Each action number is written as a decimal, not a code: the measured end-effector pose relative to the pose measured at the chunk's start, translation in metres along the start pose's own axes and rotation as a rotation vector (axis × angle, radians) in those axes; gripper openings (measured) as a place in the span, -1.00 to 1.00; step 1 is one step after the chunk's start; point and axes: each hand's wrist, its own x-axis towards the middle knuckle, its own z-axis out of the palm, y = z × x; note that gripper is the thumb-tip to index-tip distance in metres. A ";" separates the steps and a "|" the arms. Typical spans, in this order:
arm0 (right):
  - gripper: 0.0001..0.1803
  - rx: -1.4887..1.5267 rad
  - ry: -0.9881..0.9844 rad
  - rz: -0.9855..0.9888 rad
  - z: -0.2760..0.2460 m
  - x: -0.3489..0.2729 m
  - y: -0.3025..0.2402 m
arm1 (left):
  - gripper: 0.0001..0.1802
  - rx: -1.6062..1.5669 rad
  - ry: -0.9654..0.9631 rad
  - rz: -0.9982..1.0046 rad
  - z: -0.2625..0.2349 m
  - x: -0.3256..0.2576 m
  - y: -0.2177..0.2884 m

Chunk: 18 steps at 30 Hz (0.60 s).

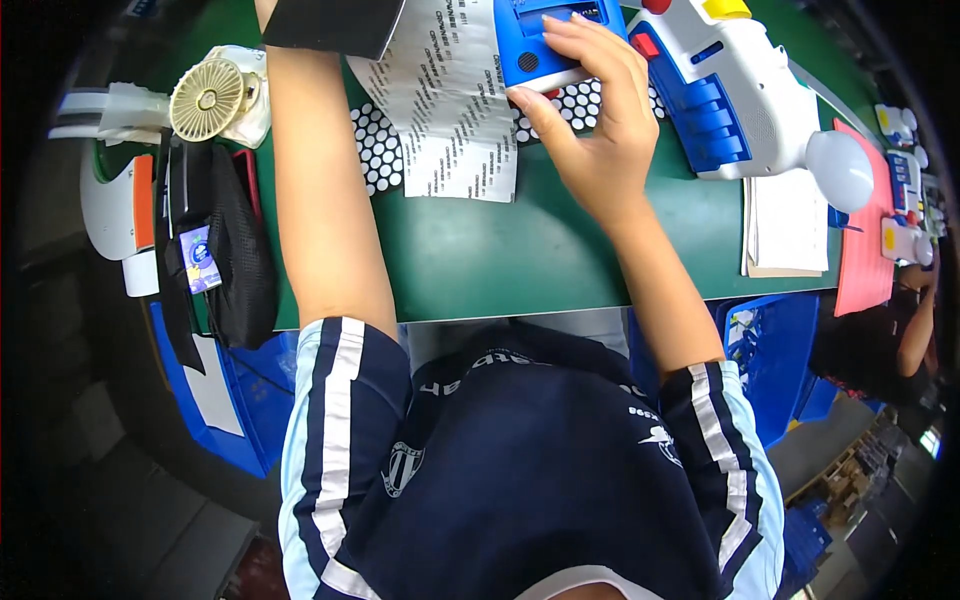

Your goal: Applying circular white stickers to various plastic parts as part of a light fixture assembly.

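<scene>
My right hand (605, 110) rests on a blue-and-white plastic device (535, 60) at the top edge, its fingers over the top face and its thumb against the near edge. The device has a round grille and a recessed window. My left forearm (325, 180) reaches up past the top edge, so the left hand is out of sight. A black flat panel (335, 25) overlaps that forearm. Between the arms lies a white printed sheet (455, 130), over a black sheet with white round dots (378, 155).
Right of my hand lies a white-and-blue device with a white dome (840, 170), near papers (785, 225) and a pink sheet (865, 220). At left are a small fan (210, 100) and a black bag (245, 260). Blue bins (770, 370) stand below the green table (480, 260). Another person sits far right.
</scene>
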 end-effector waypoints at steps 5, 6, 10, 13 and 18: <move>-0.69 -0.031 -0.033 -0.010 0.000 -0.003 0.004 | -0.82 0.252 0.055 0.251 -0.004 -0.008 -0.007; -0.70 -0.006 -0.039 -0.006 0.002 -0.005 0.005 | -0.82 0.249 0.060 0.253 -0.006 -0.008 -0.007; -0.72 0.010 -0.045 0.011 0.003 -0.005 0.001 | -0.80 0.148 0.048 0.206 -0.010 -0.004 -0.006; -0.73 0.067 -0.021 0.030 0.006 -0.007 0.004 | -0.79 0.082 0.017 0.119 -0.011 -0.004 -0.004; -0.73 0.094 -0.016 0.019 0.006 -0.007 0.005 | -0.78 -0.005 -0.026 0.003 -0.003 -0.004 -0.002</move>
